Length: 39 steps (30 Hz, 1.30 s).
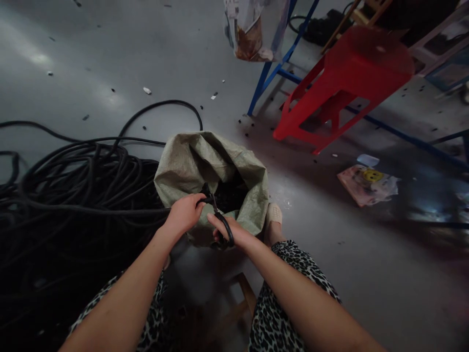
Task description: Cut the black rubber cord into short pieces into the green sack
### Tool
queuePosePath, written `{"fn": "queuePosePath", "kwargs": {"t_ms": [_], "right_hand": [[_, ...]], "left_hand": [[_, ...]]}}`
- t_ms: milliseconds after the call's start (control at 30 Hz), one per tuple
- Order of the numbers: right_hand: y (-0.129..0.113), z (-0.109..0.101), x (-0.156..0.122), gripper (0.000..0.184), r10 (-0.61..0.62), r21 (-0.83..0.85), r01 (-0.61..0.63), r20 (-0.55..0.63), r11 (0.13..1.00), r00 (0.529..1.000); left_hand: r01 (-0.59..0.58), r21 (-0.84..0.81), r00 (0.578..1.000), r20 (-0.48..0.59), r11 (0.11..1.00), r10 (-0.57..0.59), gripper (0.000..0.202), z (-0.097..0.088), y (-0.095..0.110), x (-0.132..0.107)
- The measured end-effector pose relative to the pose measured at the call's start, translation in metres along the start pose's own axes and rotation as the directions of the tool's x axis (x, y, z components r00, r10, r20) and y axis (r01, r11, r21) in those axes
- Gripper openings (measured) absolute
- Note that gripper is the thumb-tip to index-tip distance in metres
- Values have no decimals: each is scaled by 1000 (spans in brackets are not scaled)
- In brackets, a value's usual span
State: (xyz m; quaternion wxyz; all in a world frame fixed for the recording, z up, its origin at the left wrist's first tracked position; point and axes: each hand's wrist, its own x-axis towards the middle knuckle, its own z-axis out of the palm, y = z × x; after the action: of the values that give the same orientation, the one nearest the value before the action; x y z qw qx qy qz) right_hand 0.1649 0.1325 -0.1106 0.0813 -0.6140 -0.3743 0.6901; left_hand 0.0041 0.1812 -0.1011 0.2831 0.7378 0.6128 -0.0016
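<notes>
My left hand (184, 213) is closed around a black rubber hose or cord (141, 212), whose end sticks out past the fingers over a woven sack. In my right hand (229, 231) is a pair of scissors (226, 228) with black handles, the blades pointing up and left at the hose end. Both hands are over the near rim of the pale green sack (252, 171), which stands with its mouth spread between my feet. Dark pieces (234, 193) lie inside it; their shape is hard to make out.
A large tangled coil of black hose (88, 171) covers the floor at left. To the right stand a red plastic stool (362, 68) and a blue metal frame (262, 83) with a plastic bag (256, 34). A plastic packet (366, 185) and small scraps lie on the floor.
</notes>
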Motion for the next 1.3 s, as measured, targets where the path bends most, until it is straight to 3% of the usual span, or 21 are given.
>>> {"fn": "queuePosePath", "kwargs": {"t_ms": [200, 500, 733, 1067, 1200, 1300], "right_hand": [[4, -1, 3, 59, -56, -54, 56, 14, 997, 998], [8, 7, 5, 53, 74, 149, -75, 11, 986, 997], [10, 9, 2, 53, 78, 219, -73, -17, 973, 997], [3, -7, -6, 50, 161, 175, -140, -116, 975, 980], [5, -9, -7, 49, 227, 166, -207, -116, 964, 967], [8, -9, -4, 48, 211, 160, -190, -128, 969, 969]], "left_hand": [[-30, -23, 999, 19, 999, 30, 36, 1, 3, -1], [-19, -40, 1000, 22, 999, 20, 34, 3, 2, -1], [-2, -67, 1000, 16, 998, 3, 35, 5, 7, 0], [16, 19, 999, 44, 1000, -17, 36, -1, -7, 0], [8, 30, 997, 76, 1000, -10, 33, -1, -6, -1], [25, 52, 996, 89, 998, -29, 33, -1, -4, -2]]}}
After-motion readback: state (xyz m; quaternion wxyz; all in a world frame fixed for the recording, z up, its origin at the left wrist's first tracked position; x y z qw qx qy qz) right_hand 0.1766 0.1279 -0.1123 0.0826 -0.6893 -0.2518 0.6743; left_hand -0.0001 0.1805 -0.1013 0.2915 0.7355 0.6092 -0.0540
